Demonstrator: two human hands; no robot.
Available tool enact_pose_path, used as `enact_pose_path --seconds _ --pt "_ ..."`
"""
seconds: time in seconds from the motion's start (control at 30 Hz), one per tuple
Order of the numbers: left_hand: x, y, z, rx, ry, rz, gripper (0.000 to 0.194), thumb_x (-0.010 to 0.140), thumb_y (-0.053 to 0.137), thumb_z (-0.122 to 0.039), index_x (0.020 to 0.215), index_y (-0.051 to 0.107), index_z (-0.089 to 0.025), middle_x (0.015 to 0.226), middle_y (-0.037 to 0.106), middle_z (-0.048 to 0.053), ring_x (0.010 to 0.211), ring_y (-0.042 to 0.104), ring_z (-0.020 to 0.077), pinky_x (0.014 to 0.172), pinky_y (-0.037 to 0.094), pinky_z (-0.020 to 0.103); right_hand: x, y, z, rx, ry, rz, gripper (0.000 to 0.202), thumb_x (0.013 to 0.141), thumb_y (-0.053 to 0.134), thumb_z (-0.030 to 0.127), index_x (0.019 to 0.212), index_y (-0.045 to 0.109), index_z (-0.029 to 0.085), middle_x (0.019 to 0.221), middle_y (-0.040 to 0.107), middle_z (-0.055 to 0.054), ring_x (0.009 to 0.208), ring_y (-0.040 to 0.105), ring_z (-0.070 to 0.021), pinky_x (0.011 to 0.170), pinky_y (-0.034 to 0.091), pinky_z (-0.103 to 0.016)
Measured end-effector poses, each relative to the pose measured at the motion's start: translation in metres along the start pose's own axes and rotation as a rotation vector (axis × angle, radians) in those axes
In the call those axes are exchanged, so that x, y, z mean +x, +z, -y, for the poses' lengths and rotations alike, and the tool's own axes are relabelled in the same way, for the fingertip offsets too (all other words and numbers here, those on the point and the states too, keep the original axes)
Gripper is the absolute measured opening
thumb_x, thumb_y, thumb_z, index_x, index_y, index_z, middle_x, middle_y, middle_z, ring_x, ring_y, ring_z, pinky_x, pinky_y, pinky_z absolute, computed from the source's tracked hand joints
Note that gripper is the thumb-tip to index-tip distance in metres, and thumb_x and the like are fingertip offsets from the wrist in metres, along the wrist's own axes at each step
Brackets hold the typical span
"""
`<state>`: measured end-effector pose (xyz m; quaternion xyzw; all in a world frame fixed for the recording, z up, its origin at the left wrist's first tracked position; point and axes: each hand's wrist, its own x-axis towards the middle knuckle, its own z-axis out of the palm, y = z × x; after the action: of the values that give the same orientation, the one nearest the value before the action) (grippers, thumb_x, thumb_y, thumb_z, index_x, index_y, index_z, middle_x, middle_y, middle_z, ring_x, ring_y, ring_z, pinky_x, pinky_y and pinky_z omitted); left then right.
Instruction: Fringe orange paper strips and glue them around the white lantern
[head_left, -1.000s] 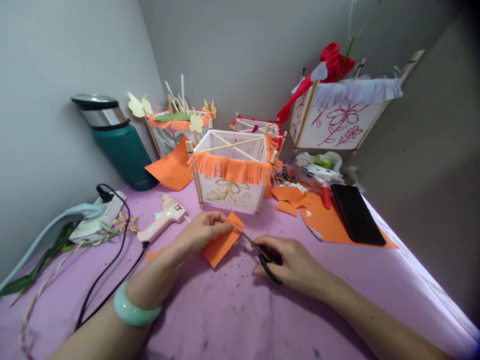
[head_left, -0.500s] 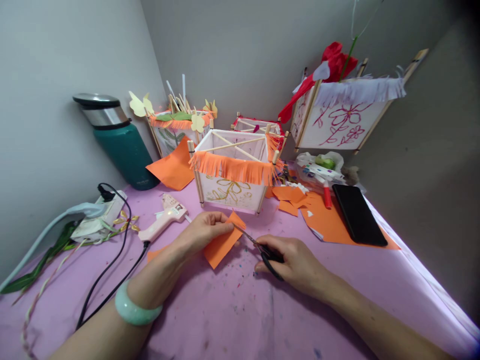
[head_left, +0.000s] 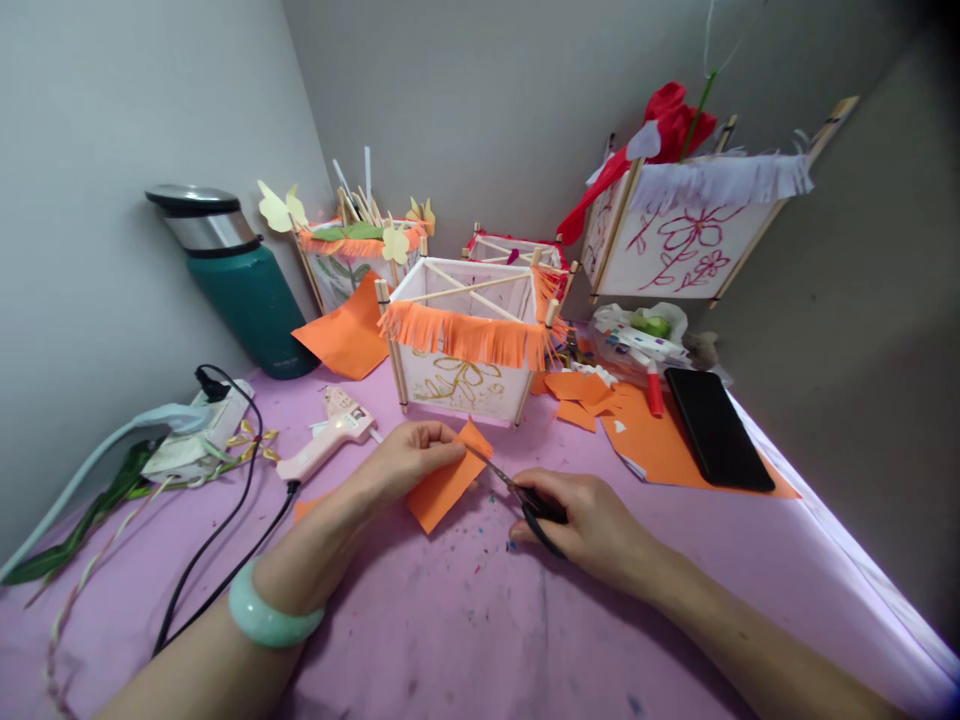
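Observation:
My left hand (head_left: 420,455) pinches a small piece of orange paper (head_left: 444,492) between thumb and fingers, just above the table. In my right hand (head_left: 589,515) is a pair of black-handled scissors (head_left: 541,508), the fingers wrapped round its loops. The blades point left and meet the paper's right edge near its top, close to my left thumb. Right behind my hands stands a white lantern (head_left: 457,385) on wooden sticks, with a yellow flower drawing and a cut orange fringe (head_left: 469,335) along its top.
A pink glue gun (head_left: 330,440) with a black cord lies left, near a power strip (head_left: 199,440) and a teal bottle (head_left: 244,300). At right, a black phone (head_left: 718,430) and a red marker (head_left: 655,393) rest on orange sheets (head_left: 675,455). Another lantern (head_left: 675,240) hangs behind.
The scissors and the orange paper have shifted only very slightly. Both hands keep nearly the same place and the same grip.

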<state>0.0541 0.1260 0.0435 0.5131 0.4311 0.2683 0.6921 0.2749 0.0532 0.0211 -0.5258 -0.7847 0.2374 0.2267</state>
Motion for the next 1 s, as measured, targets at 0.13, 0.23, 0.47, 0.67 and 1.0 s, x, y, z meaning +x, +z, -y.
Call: enact_pose_path --seconds 0.13,0.23,0.47,0.67,1.0 --pt "0.0002 0.0015 -0.0001 0.016 0.009 -0.002 0.018 0.07 0.072 -0.028 0.071 0.061 -0.014 0.064 0.069 0.004 0.056 0.062 0.0121 0.054 0.044 0.022 0.0007 -0.0007 0.0025 0.018 -0.002 0.001 0.033 0.076 0.071 0.042 0.098 0.064 0.019 0.069 0.059 0.004 0.06 0.05 -0.011 0.057 0.037 -0.021" --pt "0.0005 0.0032 0.0012 0.014 0.005 0.034 0.019 0.071 0.071 -0.03 0.074 0.061 -0.014 0.067 0.07 0.005 0.059 0.064 0.0138 0.057 0.045 0.024 0.0013 -0.0009 0.0036 0.021 0.0 0.004 0.032 0.076 0.071 0.041 0.099 0.065 0.019 0.07 0.059 0.003 0.06 0.05 -0.0112 0.057 0.037 -0.021" --pt "0.001 0.0059 0.0022 0.006 0.006 0.064 0.019 0.071 0.071 -0.029 0.072 0.058 -0.015 0.067 0.071 0.004 0.059 0.066 0.0147 0.057 0.047 0.024 -0.0002 -0.0009 0.0044 0.03 -0.007 -0.008 0.032 0.076 0.07 0.041 0.101 0.065 0.02 0.07 0.059 0.003 0.06 0.05 -0.0114 0.057 0.038 -0.021" --pt "-0.0002 0.0055 0.0036 0.002 0.012 0.079 0.021 0.072 0.071 -0.031 0.073 0.056 -0.015 0.067 0.071 0.005 0.059 0.066 0.0145 0.057 0.046 0.024 0.0005 0.0006 0.0026 0.027 -0.007 0.002 0.03 0.078 0.068 0.044 0.096 0.064 0.02 0.068 0.058 0.003 0.059 0.048 -0.0113 0.056 0.036 -0.021" --pt "0.0003 0.0037 0.0034 0.009 -0.016 0.08 0.023 0.071 0.071 -0.033 0.074 0.057 -0.015 0.068 0.07 0.005 0.059 0.065 0.0159 0.056 0.045 0.025 0.0011 0.0014 0.0015 0.032 -0.015 -0.006 0.032 0.077 0.069 0.045 0.096 0.065 0.019 0.069 0.059 0.003 0.059 0.049 -0.0114 0.056 0.037 -0.021"
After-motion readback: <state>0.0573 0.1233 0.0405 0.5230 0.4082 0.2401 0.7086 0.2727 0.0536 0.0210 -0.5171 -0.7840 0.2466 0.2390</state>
